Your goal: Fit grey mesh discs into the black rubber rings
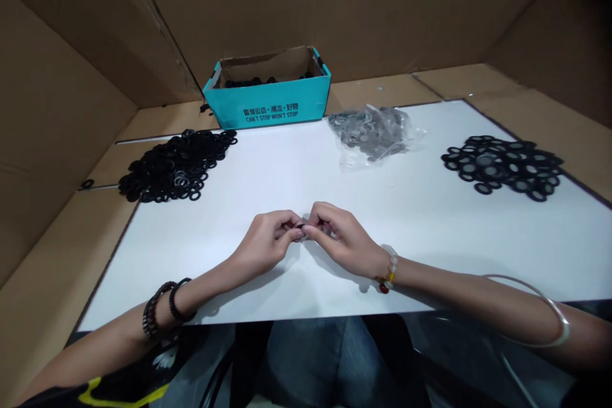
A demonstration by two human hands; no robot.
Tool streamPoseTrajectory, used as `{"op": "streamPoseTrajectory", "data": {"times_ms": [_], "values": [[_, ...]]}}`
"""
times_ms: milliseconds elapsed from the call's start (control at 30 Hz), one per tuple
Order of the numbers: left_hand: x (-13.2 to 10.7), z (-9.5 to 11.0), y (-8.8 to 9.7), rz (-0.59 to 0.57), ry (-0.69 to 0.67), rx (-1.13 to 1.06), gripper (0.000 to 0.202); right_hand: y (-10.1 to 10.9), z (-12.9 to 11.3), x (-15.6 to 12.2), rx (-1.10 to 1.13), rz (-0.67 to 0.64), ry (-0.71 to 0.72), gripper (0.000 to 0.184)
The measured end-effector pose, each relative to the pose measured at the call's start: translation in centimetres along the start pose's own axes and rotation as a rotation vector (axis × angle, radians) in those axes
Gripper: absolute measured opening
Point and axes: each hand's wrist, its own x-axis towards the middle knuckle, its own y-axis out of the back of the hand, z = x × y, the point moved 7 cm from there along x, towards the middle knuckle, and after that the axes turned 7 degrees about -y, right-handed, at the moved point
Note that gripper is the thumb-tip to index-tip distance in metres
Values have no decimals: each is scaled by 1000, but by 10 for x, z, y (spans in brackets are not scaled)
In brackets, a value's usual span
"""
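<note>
My left hand (265,241) and my right hand (339,236) meet at the middle of the white board (268,178), and the fingertips of both pinch a small black rubber ring (301,227). The fingers hide most of that ring. To the far left lies a heap of black rubber rings (176,166). A clear plastic bag of grey metal discs (370,134) sits at the board's far edge. On the right lies a spread of black rings with grey discs inside (502,167).
A teal cardboard box (265,109) with black rings inside stands behind the board. Cardboard walls (71,108) surround the work area. A stray black ring (87,183) lies on the cardboard floor left of the board. Both my wrists wear bead bracelets.
</note>
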Motion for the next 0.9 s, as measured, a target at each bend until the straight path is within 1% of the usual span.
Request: {"op": "streamPoseTrajectory", "data": {"times_ms": [100, 167, 267, 333, 400, 467, 567, 633, 733, 833, 900], "values": [[2, 0, 5, 41, -6, 44, 11, 1, -3, -1, -47, 7, 32, 18], [2, 0, 7, 76, -6, 43, 10, 1, -3, -1, -77, 10, 23, 19], [0, 2, 11, 140, -21, 28, 10, 1, -1, -1, -86, -3, -41, 20], [-2, 4, 14, 195, -33, 12, 10, 0, 2, 0, -50, -17, -95, 22], [-2, 5, 15, 212, -32, -23, 10, 1, 5, 1, 2, -31, -145, 23], [-1, 5, 12, 163, -13, -77, 10, 2, 7, 2, 34, -45, -168, 24], [1, 4, 6, 54, 15, -142, 14, 4, 7, 5, -8, -49, -145, 23], [3, 3, 6, 47, 19, -178, 14, 4, 7, 6, -75, -63, -120, 22], [4, 0, 6, 49, 17, -245, 13, -3, 4, 5, -157, -142, -53, 19], [5, -2, 2, 16, 18, -316, 10, -7, -3, 4, -174, -183, 33, 21], [4, -2, -1, -2, 16, -361, 10, -7, -8, 4, -158, -180, 77, 25]]}}
